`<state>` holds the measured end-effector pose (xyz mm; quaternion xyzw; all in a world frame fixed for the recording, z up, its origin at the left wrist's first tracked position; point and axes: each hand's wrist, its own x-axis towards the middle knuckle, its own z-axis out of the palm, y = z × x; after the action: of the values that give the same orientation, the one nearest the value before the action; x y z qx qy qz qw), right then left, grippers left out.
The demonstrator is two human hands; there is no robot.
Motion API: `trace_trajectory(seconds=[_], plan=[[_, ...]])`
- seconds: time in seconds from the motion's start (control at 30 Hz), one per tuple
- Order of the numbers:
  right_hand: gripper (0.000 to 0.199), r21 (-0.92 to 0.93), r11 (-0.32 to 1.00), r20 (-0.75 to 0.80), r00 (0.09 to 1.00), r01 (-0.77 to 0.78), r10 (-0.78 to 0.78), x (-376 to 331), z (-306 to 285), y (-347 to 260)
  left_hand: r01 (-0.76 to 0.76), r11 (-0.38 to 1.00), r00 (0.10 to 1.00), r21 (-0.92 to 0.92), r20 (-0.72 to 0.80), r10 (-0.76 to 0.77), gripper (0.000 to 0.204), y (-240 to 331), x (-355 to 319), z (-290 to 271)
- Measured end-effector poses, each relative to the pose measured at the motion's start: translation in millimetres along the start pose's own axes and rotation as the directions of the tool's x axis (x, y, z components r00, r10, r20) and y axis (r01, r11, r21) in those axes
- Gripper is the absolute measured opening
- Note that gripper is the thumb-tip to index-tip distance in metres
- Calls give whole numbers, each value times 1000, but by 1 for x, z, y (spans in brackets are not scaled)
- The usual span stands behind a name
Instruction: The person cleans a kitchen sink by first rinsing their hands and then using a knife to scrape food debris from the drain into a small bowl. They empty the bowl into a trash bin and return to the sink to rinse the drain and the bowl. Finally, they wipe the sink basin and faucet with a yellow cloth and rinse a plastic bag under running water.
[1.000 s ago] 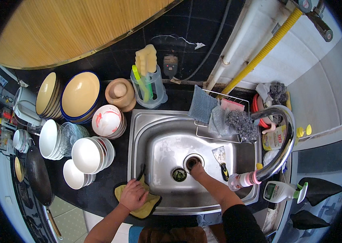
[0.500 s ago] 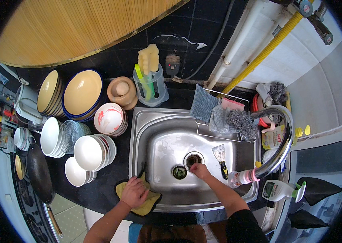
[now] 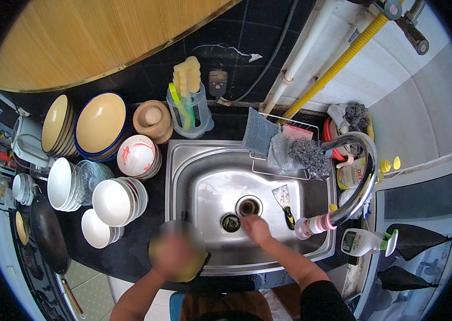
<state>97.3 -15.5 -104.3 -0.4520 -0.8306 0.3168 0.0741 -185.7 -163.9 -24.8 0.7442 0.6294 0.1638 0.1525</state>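
Note:
My right hand (image 3: 257, 229) is low in the steel sink (image 3: 210, 251), its fingers bent together at the near edge of the open drain hole (image 3: 249, 207). Whatever those fingers may hold is too small or hidden. Just left of them sits a small round drain strainer (image 3: 230, 223) with green scraps in it. A scraper (image 3: 281, 197) with a black and yellow handle lies on the sink floor to the right. My left hand (image 3: 176, 254) is over a yellow cloth (image 3: 195, 273) with dark edging at the sink's front left corner; a blur hides its fingers.
Stacked white bowls (image 3: 112, 203) and cream bowls (image 3: 101, 124) crowd the counter on the left. A wire rack (image 3: 276, 172) with scrubbing pads crosses the sink's back right. The curved faucet (image 3: 367, 176) reaches over the right side, near a spray bottle (image 3: 359, 242).
The whole view has shifted slightly. My right hand has drawn back a little from the drain hole toward me. My left hand stays at the yellow cloth, now blurred.

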Motion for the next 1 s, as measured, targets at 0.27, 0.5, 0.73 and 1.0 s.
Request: trace_trajectory(seconds=[0.27, 0.5, 0.73, 1.0], plan=[[11, -32, 950, 36, 950, -309, 310, -25, 45, 133, -95, 991, 994, -95, -56, 90, 14, 20, 26, -36], [18, 244, 940, 161, 966, -239, 203, -12, 17, 35, -36, 999, 998, 6, -44, 37, 14, 0, 1, -5], [29, -262, 939, 297, 944, 224, -142, 4, 8, -44, -73, 990, 997, -121, -19, 72, 15, 11, 19, -33], [6, -444, 848, 155, 957, 289, -245, 13, 14, -29, -76, 992, 997, -98, -30, 73, 18, 17, 17, -35]])
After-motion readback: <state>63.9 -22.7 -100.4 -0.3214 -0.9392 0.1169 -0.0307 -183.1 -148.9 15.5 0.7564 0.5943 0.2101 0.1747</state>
